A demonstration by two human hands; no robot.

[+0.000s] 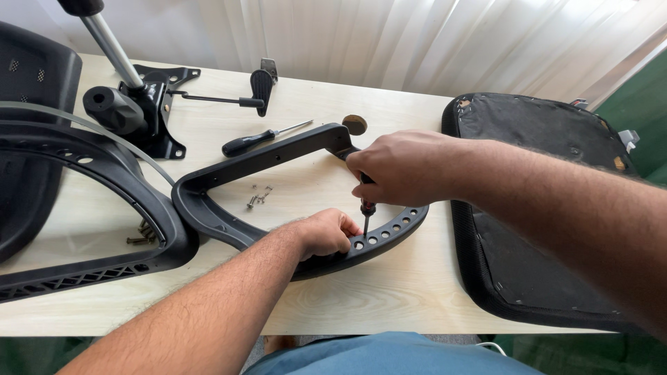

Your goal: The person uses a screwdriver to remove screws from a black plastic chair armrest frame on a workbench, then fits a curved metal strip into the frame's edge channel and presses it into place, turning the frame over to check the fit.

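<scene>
Head view: a screwdriver (366, 205) is gripped upright in the closed right hand (406, 169), its tip in a hole of the black armrest (278, 154). The armrest is lying on the table (389, 292) and is clasped by the left hand (325, 233).

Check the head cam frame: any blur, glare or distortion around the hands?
Head view: sharp on the right hand, its screwdriver and the left hand on the black armrest; soft daylight through the curtain, which looks washed out; only faint shadows on the table; wide-angle stretch enlarges the forearms at the frame edges.
</scene>
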